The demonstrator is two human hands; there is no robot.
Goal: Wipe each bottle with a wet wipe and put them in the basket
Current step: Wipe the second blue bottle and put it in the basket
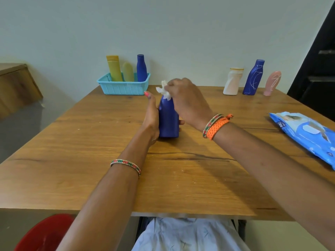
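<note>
I count three bottles standing in the turquoise basket (pixel 125 86) at upper centre-left; a white bottle (pixel 232 82), a scribbled blue bottle (pixel 253 78) and a pink bottle (pixel 272 83) wait at upper right, so I judge the job roughly half done; mid-frame, my left hand (pixel 152 116) wraps the upright blue bottle (pixel 168 122) from its left side; my right hand (pixel 184 98) pinches the wet wipe (pixel 164 90) bunched against the bottle's top.
</note>
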